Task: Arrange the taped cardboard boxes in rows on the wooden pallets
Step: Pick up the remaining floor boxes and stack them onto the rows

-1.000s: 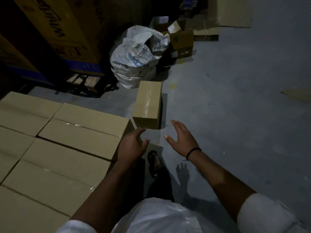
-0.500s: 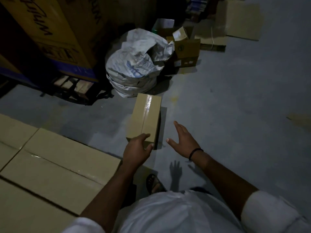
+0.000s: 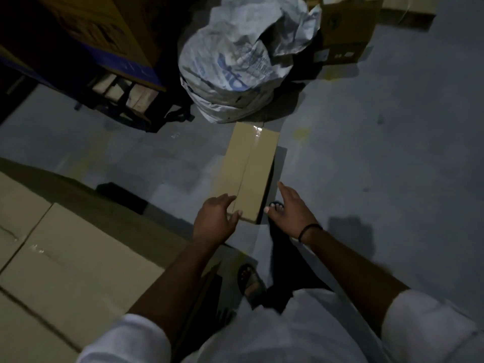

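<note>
While one tan, tape-sealed cardboard box lies alone on the grey concrete floor, the task stands part done. Left of this box is a block of like tan cardboard boxes, packed edge to edge in rows; the pallet beneath them is hidden. Left hand lies on the box's near left corner, thumb on the top face; clasp or mere touch, cannot tell. Right hand is released, fingers straight, just beside the near right corner, apparently apart from it. Beyond the box is a white crumpled woven sack. Judged remaining: grasp, lift, seat it in the rows.
</note>
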